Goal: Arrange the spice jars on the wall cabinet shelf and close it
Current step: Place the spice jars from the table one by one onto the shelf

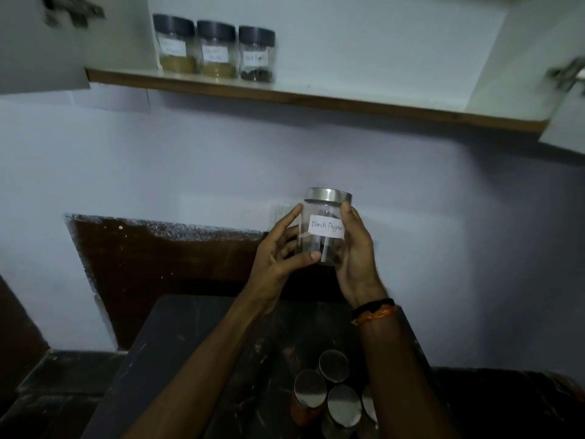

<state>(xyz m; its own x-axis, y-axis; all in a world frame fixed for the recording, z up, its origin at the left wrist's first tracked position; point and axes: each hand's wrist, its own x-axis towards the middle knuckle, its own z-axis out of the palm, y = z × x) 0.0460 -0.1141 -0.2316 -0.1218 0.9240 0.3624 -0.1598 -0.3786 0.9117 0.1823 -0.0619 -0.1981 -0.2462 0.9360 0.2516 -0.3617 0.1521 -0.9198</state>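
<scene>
Both hands grip the black pepper jar (326, 229), right hand (356, 258) wrapping its side, left hand (281, 251) pinching opposite. Best lift it upright to the shelf (348, 93) above, beside the three jars (213, 49).

I see both arms stretched forward and up — my left hand (278, 251) and right hand (356, 251) face each other, fingers curled around a jar (326, 229), a band on the right wrist.

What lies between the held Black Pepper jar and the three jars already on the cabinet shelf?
Only bare wall in the head view; both hands hold the Black Pepper jar well below the shelf and its three jars.
</scene>
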